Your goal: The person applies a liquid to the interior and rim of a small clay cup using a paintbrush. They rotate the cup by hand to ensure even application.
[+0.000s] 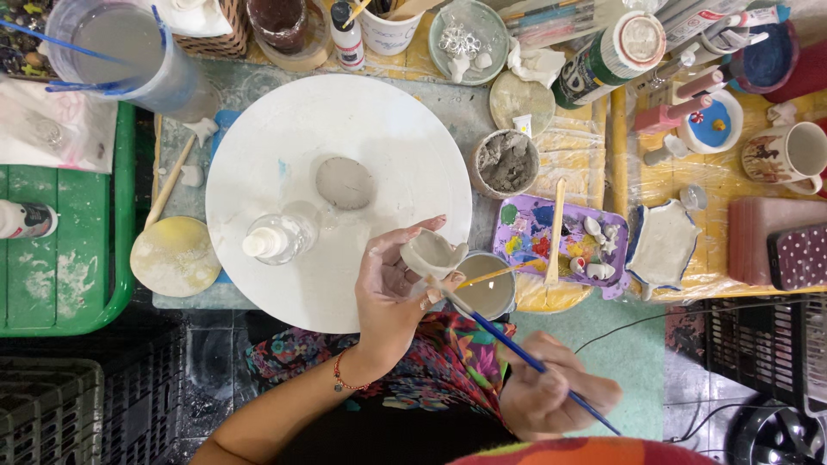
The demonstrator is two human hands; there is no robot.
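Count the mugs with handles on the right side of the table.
1: a white mug with a dark picture on its side stands at the far right edge, handle toward the person. Clutter at the back may hide others.

White round board [379,129] carries a grey clay disc [344,182] and a clear bottle [280,237]. Purple palette [534,226] lies right, beside the clay tub [506,162].

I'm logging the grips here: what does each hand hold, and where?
Left hand cups a small clay piece; right hand grips the blue brush near its rear end.
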